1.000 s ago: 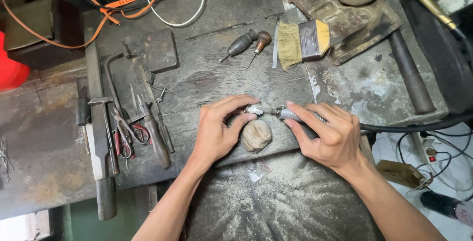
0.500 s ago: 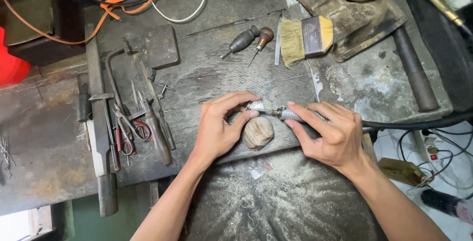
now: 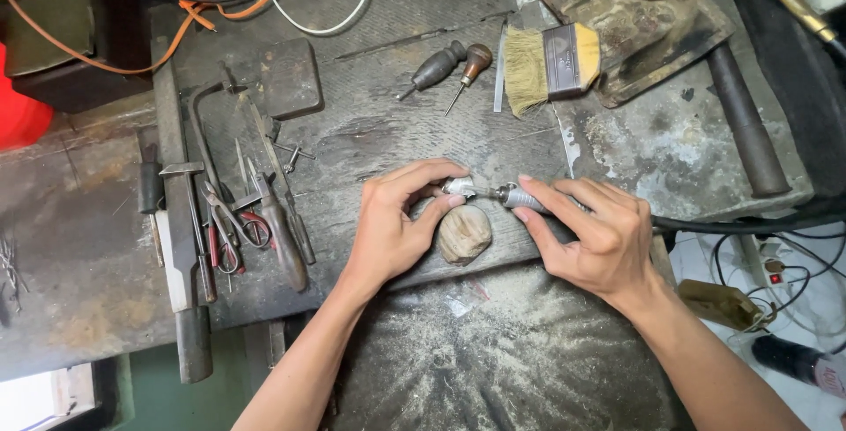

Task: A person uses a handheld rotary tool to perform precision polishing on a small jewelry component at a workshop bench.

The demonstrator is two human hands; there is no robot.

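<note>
Left hand (image 3: 388, 233): fingers (image 3: 432, 171) curled nearly closed, pinching a small silvery piece (image 3: 458, 188) between thumb tip and index. Thumb tip also sits just at the top of the rounded stone lump (image 3: 464, 234); cannot tell if it touches.

Right hand (image 3: 599, 241): fingers wrapped tight around a slim rotary handpiece (image 3: 520, 196), pen-style grip, index laid along the barrel. Tool tip points toward 9 o'clock and meets the silvery piece. Black hose (image 3: 749, 224) leaves the back of the hand toward 3 o'clock.

Silvery piece sits between the two hands, at 12 o'clock of the stone lump, just above it. Stone lump rests on the bench (image 3: 370, 131) edge, between both thumbs.

Around:
- 6 o'clock of the hands: dusty apron or cloth (image 3: 511, 360), covered in filings.
- 9 o'clock: row of hand tools, including red-handled snips (image 3: 231, 235), pliers (image 3: 280, 228), a small hammer (image 3: 189, 219) and a saw frame (image 3: 207, 127).
- 12 o'clock: two wooden-handled gravers (image 3: 445, 65), side by side, tips pointing toward 7 o'clock.
- 1 o'clock: flat brush (image 3: 551, 63) with pale bristles, lying on its side, bristles toward 9 o'clock.
- 2 o'clock: dark round bar (image 3: 745, 122) on a worn metal plate, well apart from the hands.
- 11 o'clock, far edge: orange cable (image 3: 167, 39) and white cable (image 3: 308, 17).
</note>
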